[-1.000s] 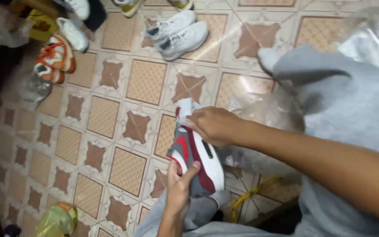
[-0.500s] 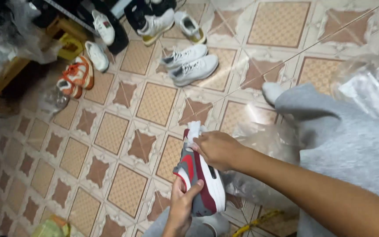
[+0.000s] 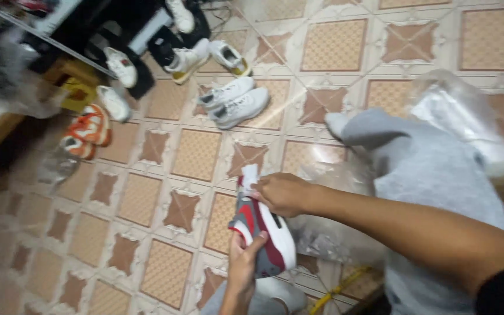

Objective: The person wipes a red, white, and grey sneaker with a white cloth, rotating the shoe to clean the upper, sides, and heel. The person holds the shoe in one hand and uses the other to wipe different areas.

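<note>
A grey, red and white sneaker (image 3: 266, 233) is held up over the tiled floor. My left hand (image 3: 243, 262) grips its heel end from below. My right hand (image 3: 281, 192) closes on the toe end, pinching a wad of white paper (image 3: 248, 175) that sticks out of the shoe. My bent knee in grey trousers (image 3: 427, 163) lies just right of the hands.
Clear plastic bags (image 3: 462, 111) lie by my knee and under the shoe. A pair of white sneakers (image 3: 234, 102) sits on the patterned floor tiles (image 3: 193, 154) ahead. Orange shoes (image 3: 88, 131) and several more shoes line the left by a yellow stool (image 3: 74, 87).
The view has tilted up and shifted, showing more shoes at the top left. Both hands keep hold of the sneaker in the same way.
</note>
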